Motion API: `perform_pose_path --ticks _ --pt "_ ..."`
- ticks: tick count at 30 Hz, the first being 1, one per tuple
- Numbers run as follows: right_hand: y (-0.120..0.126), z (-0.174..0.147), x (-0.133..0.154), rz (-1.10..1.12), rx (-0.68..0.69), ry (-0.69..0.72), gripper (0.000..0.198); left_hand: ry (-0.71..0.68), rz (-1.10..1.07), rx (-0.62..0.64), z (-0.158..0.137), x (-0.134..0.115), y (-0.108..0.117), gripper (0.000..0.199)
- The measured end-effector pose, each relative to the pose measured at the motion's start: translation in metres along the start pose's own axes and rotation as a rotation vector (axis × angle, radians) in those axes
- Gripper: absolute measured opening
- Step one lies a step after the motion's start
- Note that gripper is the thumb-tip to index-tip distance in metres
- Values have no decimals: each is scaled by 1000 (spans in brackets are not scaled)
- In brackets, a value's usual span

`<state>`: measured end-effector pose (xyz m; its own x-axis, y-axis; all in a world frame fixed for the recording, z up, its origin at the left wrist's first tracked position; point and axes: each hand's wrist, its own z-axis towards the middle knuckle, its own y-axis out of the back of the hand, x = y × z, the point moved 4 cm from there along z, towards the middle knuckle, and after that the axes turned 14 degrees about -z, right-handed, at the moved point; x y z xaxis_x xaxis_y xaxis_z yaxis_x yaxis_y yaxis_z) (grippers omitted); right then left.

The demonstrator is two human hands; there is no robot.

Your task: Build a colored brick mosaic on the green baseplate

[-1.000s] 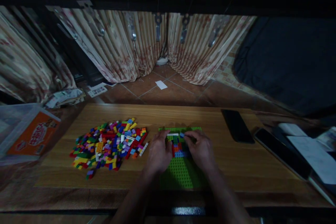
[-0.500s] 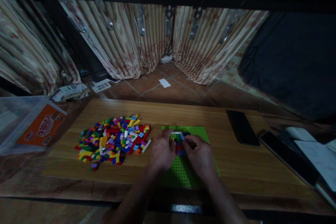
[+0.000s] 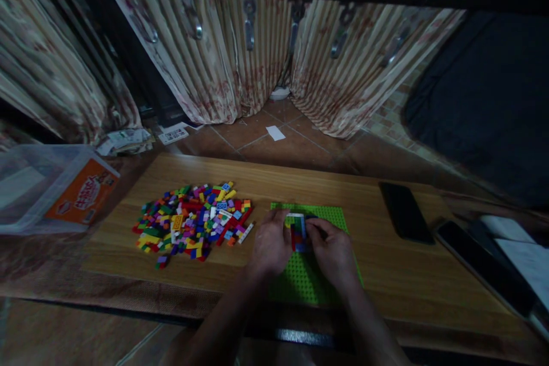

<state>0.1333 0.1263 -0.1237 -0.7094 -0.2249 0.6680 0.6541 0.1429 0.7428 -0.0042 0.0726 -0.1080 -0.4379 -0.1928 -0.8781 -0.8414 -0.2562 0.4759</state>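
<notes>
We could pass a hand over the wide stretch of wood on the table [image 3: 373, 269] between the right hand [image 3: 333, 246] and the black phone [image 3: 405, 213]; beyond it, a second phone [image 3: 484, 266] bars the right edge. On the other side, the brick pile [image 3: 195, 220] stands in the way, leaving us a narrow gap beside the left hand [image 3: 272, 245]. Both hands hem in the brick build [image 3: 299, 235], but between the wrists the green board's near half [image 3: 300, 281] gives us room.

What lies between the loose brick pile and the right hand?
In the head view, from the loose brick pile to the right hand: a narrow strip of wooden tabletop, the left hand, then the small brick build on the green baseplate.
</notes>
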Motion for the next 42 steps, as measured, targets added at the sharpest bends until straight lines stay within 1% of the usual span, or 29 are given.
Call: perform_pose_path --ticks 3,8,15,20,26,34,38,42 --pt "1 2 -5 11 -28 -33 26 -6 8 -21 -1 0 3 45" --pt "2 5 -5 37 -57 -22 25 0 21 -22 -2 2 6 48" --pt "-7 4 -7 134 26 -50 27 -2 22 -27 -2 4 6 47" --pt "-10 4 -8 155 15 -59 25 -24 4 -38 -3 5 4 48" --pt "-10 3 -6 76 -28 -9 23 -31 6 -41 -3 7 1 50" --pt "-12 4 -3 15 -26 -17 25 -53 47 -22 -3 10 -4 49" --pt "-12 5 -3 19 -24 -11 26 -39 49 -36 -7 11 -7 45" --pt "-11 4 -4 49 -4 -12 26 -35 83 -28 -11 12 -14 52"
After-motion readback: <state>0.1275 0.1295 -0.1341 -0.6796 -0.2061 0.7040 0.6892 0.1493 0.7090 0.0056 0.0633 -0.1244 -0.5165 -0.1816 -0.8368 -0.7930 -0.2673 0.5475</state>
